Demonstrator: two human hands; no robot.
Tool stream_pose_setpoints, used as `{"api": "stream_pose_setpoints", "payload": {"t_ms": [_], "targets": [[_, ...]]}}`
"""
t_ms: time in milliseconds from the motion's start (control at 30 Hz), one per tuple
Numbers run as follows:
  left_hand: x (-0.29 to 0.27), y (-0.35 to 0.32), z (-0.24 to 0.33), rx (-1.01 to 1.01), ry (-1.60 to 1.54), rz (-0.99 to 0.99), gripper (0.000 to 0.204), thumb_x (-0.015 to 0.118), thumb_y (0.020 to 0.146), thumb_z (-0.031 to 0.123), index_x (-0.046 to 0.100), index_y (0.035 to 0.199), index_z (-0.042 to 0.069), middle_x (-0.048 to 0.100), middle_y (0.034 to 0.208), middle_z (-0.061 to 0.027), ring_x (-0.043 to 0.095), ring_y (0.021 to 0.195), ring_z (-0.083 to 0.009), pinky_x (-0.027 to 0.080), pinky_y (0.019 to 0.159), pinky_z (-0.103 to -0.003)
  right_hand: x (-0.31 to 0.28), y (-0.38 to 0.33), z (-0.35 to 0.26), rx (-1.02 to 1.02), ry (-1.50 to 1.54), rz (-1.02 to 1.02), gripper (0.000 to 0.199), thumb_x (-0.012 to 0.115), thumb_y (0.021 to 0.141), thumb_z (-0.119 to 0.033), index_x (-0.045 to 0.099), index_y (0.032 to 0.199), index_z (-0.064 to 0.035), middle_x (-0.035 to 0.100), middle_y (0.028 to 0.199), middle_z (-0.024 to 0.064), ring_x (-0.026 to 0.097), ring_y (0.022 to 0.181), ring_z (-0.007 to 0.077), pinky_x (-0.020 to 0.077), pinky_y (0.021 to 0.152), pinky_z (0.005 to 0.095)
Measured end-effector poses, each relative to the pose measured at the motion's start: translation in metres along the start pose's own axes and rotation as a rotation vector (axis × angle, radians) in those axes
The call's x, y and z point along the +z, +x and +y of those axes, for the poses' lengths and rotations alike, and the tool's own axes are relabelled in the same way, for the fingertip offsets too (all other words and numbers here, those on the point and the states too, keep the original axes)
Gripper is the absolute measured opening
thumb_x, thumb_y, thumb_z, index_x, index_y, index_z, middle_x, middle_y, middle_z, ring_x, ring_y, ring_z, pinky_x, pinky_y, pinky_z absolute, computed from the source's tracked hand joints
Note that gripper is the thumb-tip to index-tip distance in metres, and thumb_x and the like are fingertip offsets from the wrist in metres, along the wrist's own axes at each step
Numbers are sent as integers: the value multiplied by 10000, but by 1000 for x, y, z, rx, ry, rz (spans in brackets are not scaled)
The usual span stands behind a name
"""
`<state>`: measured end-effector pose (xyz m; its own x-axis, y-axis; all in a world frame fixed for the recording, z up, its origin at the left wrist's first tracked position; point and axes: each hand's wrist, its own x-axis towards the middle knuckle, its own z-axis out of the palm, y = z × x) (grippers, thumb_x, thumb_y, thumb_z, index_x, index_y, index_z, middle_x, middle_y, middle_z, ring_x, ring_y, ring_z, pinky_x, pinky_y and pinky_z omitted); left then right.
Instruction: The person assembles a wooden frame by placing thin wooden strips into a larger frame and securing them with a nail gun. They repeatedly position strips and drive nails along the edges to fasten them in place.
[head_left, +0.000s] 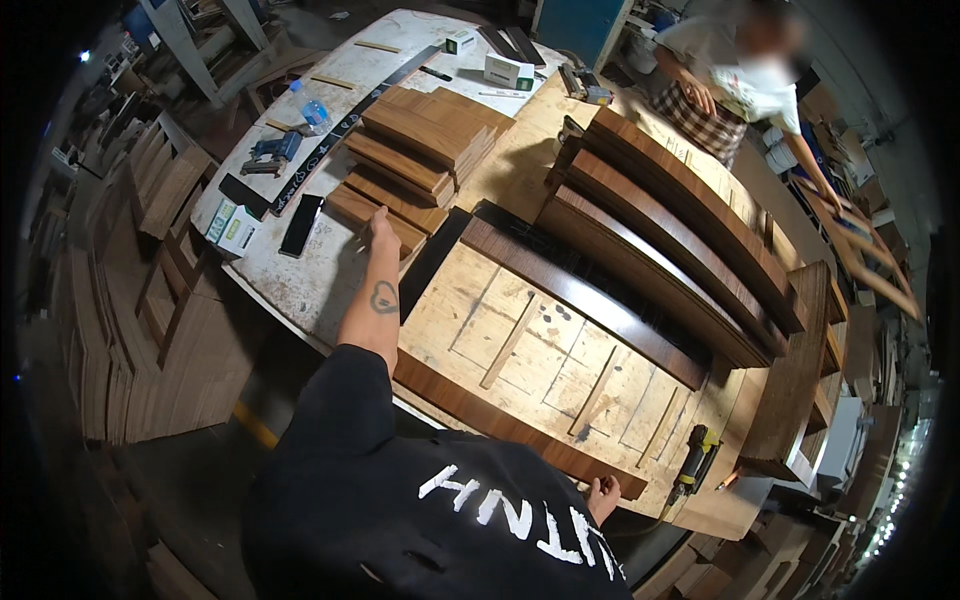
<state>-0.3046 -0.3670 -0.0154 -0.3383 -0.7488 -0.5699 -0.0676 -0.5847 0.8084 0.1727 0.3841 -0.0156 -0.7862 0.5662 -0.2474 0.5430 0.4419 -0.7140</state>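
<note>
My left arm stretches forward over the workbench. My left hand (380,234) is closed over a short brown wooden board (408,236) at the near side of several stacked boards (430,125). My right hand (603,497) is at the right end of a long brown board (500,425) along the bench's near edge. Its fingers are curled at that board's edge. Beyond this board, thin wooden strips (512,340) lie across a pale, line-marked panel (560,375). A second long brown board (580,300) runs along the panel's far side.
Several long dark boards (660,270) stand beyond the panel. A yellow-and-black nail gun (693,462) lies near my right hand. Further left are a phone (302,225), a blue nail gun (272,153), a water bottle (314,112) and a small box (233,229). Another person (735,80) stands across the bench.
</note>
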Motion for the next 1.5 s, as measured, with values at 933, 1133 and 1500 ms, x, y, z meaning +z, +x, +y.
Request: {"api": "stream_pose_setpoints", "payload": {"t_ms": [933,1133,1500], "targets": [[113,-143,-106,-253,-48,-250,406,508,1028,285,497,1358,49,593,1356,-122,590,1202,-288,488,995,-451,-66,-4,26,377,405,144,422,713,949,-169,562,1305,-3,650,1106,116,659,771,160,542,600,261],[122,-119,-135,-282,-20,-297,516,434,1044,348,424,1463,46,522,1463,-122,540,1291,-292,448,1062,-450,-66,-21,31,419,332,152,411,718,945,-178,569,1288,-5,658,1114,111,685,765,168,557,617,268],[118,-214,-116,-368,75,-343,633,516,1032,334,352,1557,21,343,1629,-138,367,1469,-281,328,1193,-420,-82,-18,26,402,370,181,359,696,964,-148,583,1265,11,660,1040,110,661,734,156,535,567,245]]}}
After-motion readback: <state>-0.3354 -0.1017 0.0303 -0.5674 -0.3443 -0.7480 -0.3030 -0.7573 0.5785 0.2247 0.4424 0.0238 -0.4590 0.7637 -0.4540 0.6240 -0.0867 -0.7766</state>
